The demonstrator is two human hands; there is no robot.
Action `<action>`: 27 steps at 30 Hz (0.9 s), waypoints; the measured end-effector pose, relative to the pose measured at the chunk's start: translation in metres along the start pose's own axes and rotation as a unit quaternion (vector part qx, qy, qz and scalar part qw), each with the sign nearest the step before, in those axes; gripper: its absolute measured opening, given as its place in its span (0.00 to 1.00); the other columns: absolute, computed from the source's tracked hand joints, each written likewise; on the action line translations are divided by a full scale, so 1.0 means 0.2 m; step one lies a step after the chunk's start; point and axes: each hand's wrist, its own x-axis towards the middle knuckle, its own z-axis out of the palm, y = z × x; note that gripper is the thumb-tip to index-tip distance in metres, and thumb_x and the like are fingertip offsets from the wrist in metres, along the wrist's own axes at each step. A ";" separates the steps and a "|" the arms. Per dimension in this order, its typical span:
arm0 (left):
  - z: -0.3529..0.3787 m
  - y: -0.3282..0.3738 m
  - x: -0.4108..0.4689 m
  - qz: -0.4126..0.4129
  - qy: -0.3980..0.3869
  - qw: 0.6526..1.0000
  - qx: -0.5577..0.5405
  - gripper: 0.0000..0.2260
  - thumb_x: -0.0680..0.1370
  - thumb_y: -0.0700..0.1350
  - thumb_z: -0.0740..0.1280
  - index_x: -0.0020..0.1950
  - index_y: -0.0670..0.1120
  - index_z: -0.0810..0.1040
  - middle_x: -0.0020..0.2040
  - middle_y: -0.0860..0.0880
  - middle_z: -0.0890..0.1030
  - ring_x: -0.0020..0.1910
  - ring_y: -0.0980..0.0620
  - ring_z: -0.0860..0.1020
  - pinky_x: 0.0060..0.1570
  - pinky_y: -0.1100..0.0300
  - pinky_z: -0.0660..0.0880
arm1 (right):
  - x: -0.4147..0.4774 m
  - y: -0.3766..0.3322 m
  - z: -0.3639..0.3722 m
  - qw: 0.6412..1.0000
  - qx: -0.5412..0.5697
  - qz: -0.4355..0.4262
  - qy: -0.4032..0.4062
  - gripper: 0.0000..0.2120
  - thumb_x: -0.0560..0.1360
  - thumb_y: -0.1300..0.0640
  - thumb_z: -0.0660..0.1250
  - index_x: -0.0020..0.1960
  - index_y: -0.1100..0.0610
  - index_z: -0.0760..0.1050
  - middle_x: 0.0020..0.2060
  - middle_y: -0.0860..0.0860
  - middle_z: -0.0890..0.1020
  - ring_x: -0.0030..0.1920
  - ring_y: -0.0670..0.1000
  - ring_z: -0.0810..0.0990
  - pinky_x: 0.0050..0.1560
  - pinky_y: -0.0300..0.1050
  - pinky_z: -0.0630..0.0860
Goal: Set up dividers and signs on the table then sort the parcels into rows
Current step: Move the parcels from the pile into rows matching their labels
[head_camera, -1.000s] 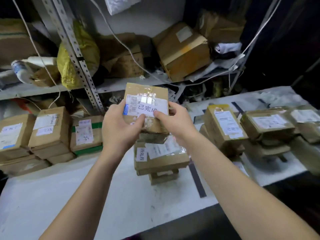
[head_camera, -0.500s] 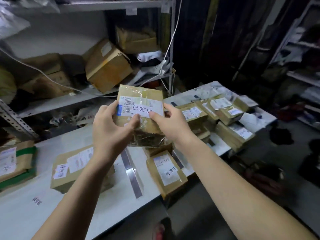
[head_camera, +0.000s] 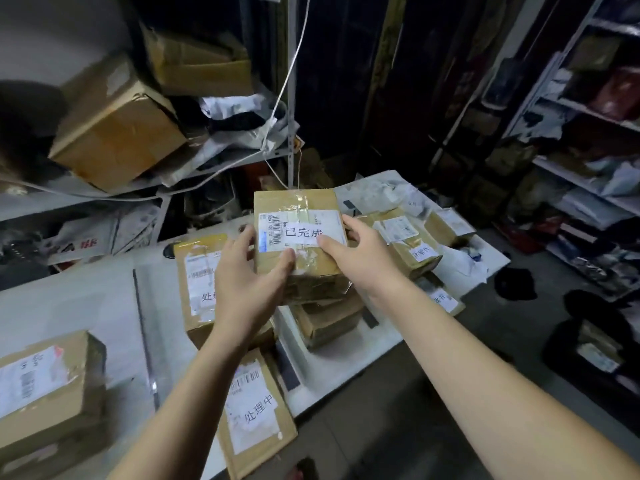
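Two hands are kept on the parcel (head_camera: 299, 216) marked 已完成. The left hand (head_camera: 249, 282) is curled round its near left corner with the thumb laid on the label, and the right hand (head_camera: 360, 251) is clasped on its right edge, so the grasp is unchanged from a second ago. What has changed is the place. The parcel was then held up before the shelving (head_camera: 104, 199) at the left stretch of the table (head_camera: 69, 306). It has since been carried rightward, past the thin divider strip (head_camera: 143, 327) and the parcels signed 处理中 (head_camera: 258, 410). It is now held over a low stack of brown parcels (head_camera: 329, 323) just beyond a wider divider strip (head_camera: 289, 368). Whether that stack is already touched cannot be told, since the parcel's lower edge is overlapped with the stack's top from this view. Further right, parcels with another tag (head_camera: 412, 244) are grouped apart. The dividers and signs are judged to be laid already and the sorting to be under way. This parcel seems to have been brought to its own row, so only the setting down and the release are left for it.
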 end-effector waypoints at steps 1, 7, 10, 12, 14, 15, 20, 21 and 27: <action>0.06 -0.01 0.02 -0.001 -0.006 1.000 -0.001 0.15 0.75 0.53 0.75 0.60 0.58 0.77 0.54 0.59 0.78 0.54 0.57 0.77 0.56 0.58 0.76 | 0.05 0.02 -0.03 1.000 -0.004 0.004 -0.004 0.22 0.78 0.50 0.72 0.70 0.46 0.74 0.48 0.32 0.76 0.51 0.37 0.77 0.59 0.45 0.79; 0.33 -0.10 0.17 -0.058 -0.011 0.998 0.020 0.21 0.73 0.56 0.75 0.66 0.57 0.78 0.59 0.57 0.80 0.56 0.62 0.78 0.57 0.60 0.77 | 0.37 0.15 -0.12 0.999 -0.030 0.008 -0.036 0.25 0.77 0.49 0.72 0.72 0.46 0.73 0.61 0.42 0.78 0.65 0.47 0.75 0.66 0.52 0.76; 0.45 -0.11 0.20 -0.081 -0.001 0.996 0.044 0.22 0.74 0.53 0.76 0.67 0.54 0.78 0.59 0.55 0.78 0.54 0.67 0.74 0.54 0.71 0.72 | 0.50 0.22 -0.17 0.997 -0.037 0.009 -0.063 0.25 0.77 0.49 0.72 0.73 0.47 0.71 0.64 0.44 0.77 0.64 0.47 0.75 0.67 0.53 0.76; 0.51 -0.13 0.20 -0.103 -0.010 0.992 0.068 0.23 0.75 0.54 0.75 0.68 0.53 0.77 0.58 0.55 0.77 0.54 0.70 0.73 0.49 0.78 0.68 | 0.55 0.27 -0.20 0.995 -0.034 0.016 -0.091 0.26 0.78 0.50 0.72 0.74 0.49 0.71 0.64 0.45 0.77 0.61 0.46 0.75 0.64 0.49 0.76; 0.55 -0.12 0.18 -0.124 -0.004 0.989 0.085 0.23 0.76 0.55 0.75 0.69 0.53 0.76 0.58 0.57 0.75 0.54 0.69 0.72 0.48 0.76 0.67 | 0.58 0.31 -0.23 0.993 -0.024 0.021 -0.114 0.29 0.77 0.50 0.73 0.75 0.50 0.70 0.66 0.47 0.77 0.61 0.47 0.75 0.64 0.48 0.77; 0.57 -0.12 0.18 -0.131 0.001 0.987 0.094 0.23 0.76 0.56 0.75 0.69 0.54 0.75 0.58 0.57 0.75 0.55 0.68 0.73 0.49 0.74 0.68 | 0.60 0.33 -0.24 0.992 -0.022 0.020 -0.123 0.30 0.76 0.49 0.74 0.75 0.49 0.69 0.66 0.47 0.77 0.62 0.47 0.75 0.64 0.49 0.77; 0.57 -0.07 0.16 -0.159 -0.007 0.974 0.158 0.25 0.78 0.57 0.71 0.72 0.51 0.73 0.60 0.52 0.75 0.58 0.56 0.75 0.57 0.62 0.72 | 0.65 0.32 -0.28 0.984 -0.103 -0.032 -0.141 0.23 0.77 0.47 0.72 0.70 0.48 0.73 0.55 0.42 0.77 0.54 0.46 0.75 0.43 0.41 0.72; 0.55 -0.06 0.16 -0.167 -0.008 0.971 0.173 0.26 0.79 0.58 0.70 0.73 0.49 0.73 0.62 0.51 0.75 0.60 0.53 0.76 0.61 0.57 0.74 | 0.65 0.31 -0.28 0.981 -0.134 -0.048 -0.129 0.22 0.76 0.45 0.71 0.69 0.47 0.73 0.57 0.43 0.79 0.55 0.49 0.76 0.45 0.44 0.72; 0.31 0.06 0.12 -0.153 0.006 0.922 0.355 0.31 0.80 0.62 0.65 0.77 0.46 0.69 0.69 0.47 0.74 0.68 0.46 0.72 0.67 0.50 0.71 | 0.62 0.11 -0.19 0.911 -0.310 -0.244 -0.116 0.29 0.76 0.39 0.69 0.74 0.48 0.68 0.68 0.48 0.74 0.69 0.54 0.70 0.63 0.53 0.71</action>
